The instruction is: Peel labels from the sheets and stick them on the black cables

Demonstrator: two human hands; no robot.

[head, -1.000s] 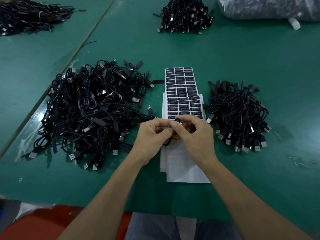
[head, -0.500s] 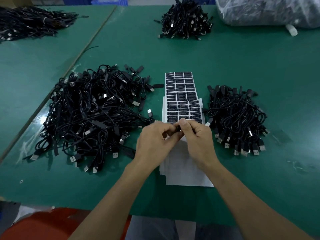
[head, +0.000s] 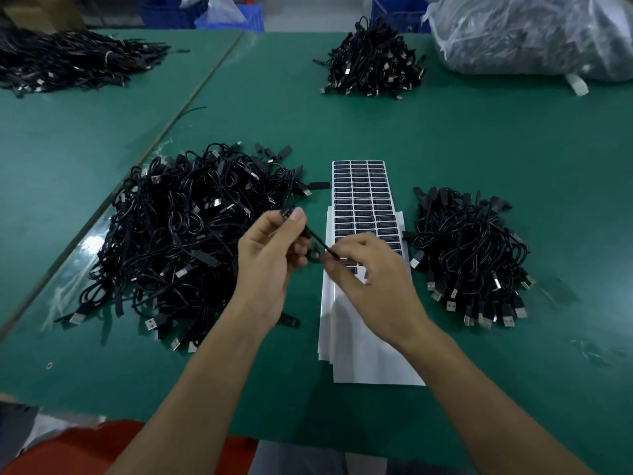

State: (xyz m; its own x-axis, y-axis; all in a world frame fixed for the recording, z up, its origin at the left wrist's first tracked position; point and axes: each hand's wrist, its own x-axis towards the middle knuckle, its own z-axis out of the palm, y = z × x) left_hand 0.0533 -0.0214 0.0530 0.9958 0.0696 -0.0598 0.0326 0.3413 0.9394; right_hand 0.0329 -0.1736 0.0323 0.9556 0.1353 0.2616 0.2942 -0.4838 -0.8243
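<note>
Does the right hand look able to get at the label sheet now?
Likely yes: the right hand is over the label sheet, nothing between, but it pinches the cable the left hand also holds.

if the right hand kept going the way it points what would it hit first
The right hand points left and away; it would likely first meet the left hand, close across the cable both hold. Depth is unclear.

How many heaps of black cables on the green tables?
4: large heap left of white label sheets, small heap right, far-centre heap, far-left heap. Clear plastic bag may hide more.
</note>
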